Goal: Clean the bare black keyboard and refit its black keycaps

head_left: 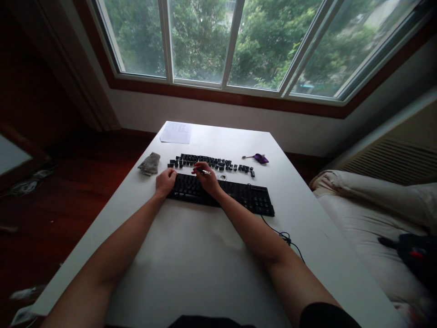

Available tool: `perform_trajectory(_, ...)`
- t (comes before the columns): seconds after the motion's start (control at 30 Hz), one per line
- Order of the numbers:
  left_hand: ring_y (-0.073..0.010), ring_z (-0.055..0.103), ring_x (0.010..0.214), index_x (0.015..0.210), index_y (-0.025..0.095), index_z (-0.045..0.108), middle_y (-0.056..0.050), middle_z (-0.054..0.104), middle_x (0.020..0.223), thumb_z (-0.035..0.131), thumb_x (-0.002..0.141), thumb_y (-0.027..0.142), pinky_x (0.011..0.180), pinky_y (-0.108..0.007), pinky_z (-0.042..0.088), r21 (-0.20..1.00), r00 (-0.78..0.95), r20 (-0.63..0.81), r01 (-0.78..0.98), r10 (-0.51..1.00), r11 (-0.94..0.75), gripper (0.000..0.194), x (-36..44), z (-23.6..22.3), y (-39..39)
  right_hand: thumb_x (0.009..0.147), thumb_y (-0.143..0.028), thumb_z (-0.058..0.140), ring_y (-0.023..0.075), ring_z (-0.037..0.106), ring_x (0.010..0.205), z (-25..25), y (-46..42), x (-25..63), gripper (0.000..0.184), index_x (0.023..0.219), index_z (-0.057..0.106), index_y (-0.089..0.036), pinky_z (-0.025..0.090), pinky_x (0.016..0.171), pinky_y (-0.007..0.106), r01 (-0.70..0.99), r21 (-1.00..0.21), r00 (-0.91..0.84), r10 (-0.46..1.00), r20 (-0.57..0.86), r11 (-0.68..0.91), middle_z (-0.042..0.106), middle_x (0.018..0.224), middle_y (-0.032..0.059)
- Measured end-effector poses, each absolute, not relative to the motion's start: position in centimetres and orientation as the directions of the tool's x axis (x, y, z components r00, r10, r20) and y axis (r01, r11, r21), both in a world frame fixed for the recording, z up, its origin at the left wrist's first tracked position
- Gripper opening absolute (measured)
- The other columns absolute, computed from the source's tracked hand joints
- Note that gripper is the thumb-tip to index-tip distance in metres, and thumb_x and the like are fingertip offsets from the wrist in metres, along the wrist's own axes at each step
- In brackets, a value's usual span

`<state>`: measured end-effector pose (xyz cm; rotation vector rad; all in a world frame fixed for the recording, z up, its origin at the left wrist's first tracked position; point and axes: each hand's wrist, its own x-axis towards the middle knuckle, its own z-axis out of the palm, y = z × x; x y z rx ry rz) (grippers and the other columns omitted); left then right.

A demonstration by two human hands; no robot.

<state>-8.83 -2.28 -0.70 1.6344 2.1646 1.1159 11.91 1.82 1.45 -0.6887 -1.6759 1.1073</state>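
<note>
A black keyboard [235, 193] lies across the white table, and many of its keycaps appear to be off. My left hand [166, 181] is curled closed around the keyboard's upper left corner. Over the left-middle part of the keyboard, my right hand [209, 181] pinches a slim dark pen-like tool [204, 171] with a shiny end; its exact kind is too small to make out. Just beyond both hands, loose black keycaps [215, 161] stand in rough rows. My right fingers hide some of the keys and keycaps behind them.
A grey cloth [149, 164] lies left of the keycaps. To their right is a purple object with a thin handle [260, 158]. A paper sheet [176, 132] rests at the table's far left corner. The keyboard's cable [286, 236] trails to the right.
</note>
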Motion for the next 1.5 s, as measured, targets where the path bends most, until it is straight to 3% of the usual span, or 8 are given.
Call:
perform_trajectory(0.1, -0.0212, 0.061, 0.081, 0.086, 0.024, 0.069, -0.003, 0.072, 0.086, 0.050, 0.087, 0.039, 0.071, -0.028, 0.040, 0.670, -0.349, 0.265, 0.737, 0.899, 0.088, 0.024, -8.6, -0.7, -2.3, 0.087, -0.043, 0.060, 0.0142, 0.068, 0.079, 1.2, 1.0, 11.4, 0.027, 0.106, 0.053, -0.026, 0.057, 0.069, 0.028, -0.129, -0.924, -0.358, 0.852, 0.382, 0.360, 0.063, 0.093, 0.0002)
perform_trajectory(0.37, -0.0213, 0.062, 0.083, 0.088, 0.024, 0.069, -0.004, 0.071, 0.089, 0.050, 0.087, 0.039, 0.073, -0.028, 0.041, 0.654, -0.312, 0.267, 0.754, 0.912, 0.066, 0.024, -8.5, -0.9, -2.2, 0.091, -0.056, 0.048, 0.0135, 0.066, 0.062, 0.8, 0.1, 11.5, 0.036, 0.109, 0.056, -0.025, 0.055, 0.059, 0.027, -0.086, -0.957, -0.408, 0.866, 0.288, 0.277, 0.066, 0.076, -0.0007)
perform_trajectory(0.53, -0.0212, 0.062, 0.084, 0.089, 0.024, 0.069, -0.004, 0.071, 0.090, 0.050, 0.087, 0.038, 0.074, -0.029, 0.042, 0.636, -0.303, 0.285, 0.769, 0.909, 0.057, 0.024, -8.3, -0.9, -2.2, 0.094, -0.061, 0.040, 0.0113, 0.062, 0.058, 0.9, 0.2, 11.8, 0.045, 0.096, 0.062, -0.022, 0.050, 0.058, 0.023, 0.016, -0.944, -0.444, 0.848, 0.289, 0.330, 0.064, 0.070, -0.0010)
perform_trajectory(0.83, -0.0204, 0.062, 0.087, 0.090, 0.023, 0.068, -0.004, 0.071, 0.093, 0.049, 0.088, 0.037, 0.075, -0.028, 0.042, 0.603, -0.281, 0.280, 0.796, 0.918, 0.060, 0.024, -8.1, -0.8, -2.3, 0.096, -0.053, 0.041, 0.0116, 0.059, 0.060, 0.9, 0.5, 11.9, 0.041, 0.093, 0.064, -0.020, 0.045, 0.061, 0.022, 0.144, -0.911, -0.468, 0.838, 0.282, 0.386, 0.064, 0.069, -0.0008)
perform_trajectory(1.03, -0.0207, 0.062, 0.086, 0.089, 0.023, 0.068, -0.003, 0.071, 0.091, 0.050, 0.088, 0.036, 0.074, -0.029, 0.042, 0.605, -0.281, 0.298, 0.795, 0.912, 0.047, 0.022, -8.1, -0.6, -2.3, 0.098, -0.047, 0.041, 0.0123, 0.058, 0.061, 1.1, 0.4, 11.9, 0.036, 0.093, 0.064, -0.019, 0.042, 0.063, 0.022, 0.264, -0.810, -0.521, 0.784, 0.338, 0.524, 0.064, 0.068, -0.0010)
perform_trajectory(1.23, -0.0214, 0.060, 0.083, 0.086, 0.022, 0.067, -0.004, 0.068, 0.087, 0.051, 0.087, 0.032, 0.076, -0.031, 0.042, 0.557, -0.246, 0.355, 0.831, 0.902, 0.007, 0.019, -7.9, -0.5, -2.5, 0.097, -0.042, 0.048, 0.0168, 0.062, 0.083, 1.3, -1.1, 11.8, 0.028, 0.096, 0.067, -0.021, 0.043, 0.078, 0.025, 0.258, -0.594, -0.635, 0.597, 0.490, 0.762, 0.069, 0.093, 0.0057)
perform_trajectory(1.37, -0.0240, 0.058, 0.092, 0.086, 0.021, 0.067, -0.007, 0.065, 0.092, 0.052, 0.086, 0.027, 0.086, -0.036, 0.042, 0.430, -0.076, 0.465, 0.890, 0.882, -0.150, 0.016, -7.3, 0.6, -2.8, 0.097, -0.038, 0.046, 0.0147, 0.059, 0.073, 1.4, -1.1, 12.1, 0.028, 0.091, 0.065, -0.019, 0.042, 0.072, 0.024, 0.284, -0.659, -0.551, 0.681, 0.482, 0.696, 0.066, 0.081, 0.0031)
perform_trajectory(1.5, -0.0232, 0.056, 0.094, 0.091, 0.022, 0.067, -0.005, 0.064, 0.094, 0.055, 0.079, 0.018, 0.088, -0.036, 0.043, 0.356, 0.325, 0.374, 0.815, 0.869, -0.458, 0.018, -6.9, 1.8, -3.0, 0.095, -0.037, 0.046, 0.0130, 0.055, 0.066, 1.7, -0.9, 12.6, 0.026, 0.089, 0.063, -0.018, 0.040, 0.065, 0.022, 0.274, -0.762, -0.463, 0.775, 0.431, 0.587, 0.062, 0.069, -0.0008)
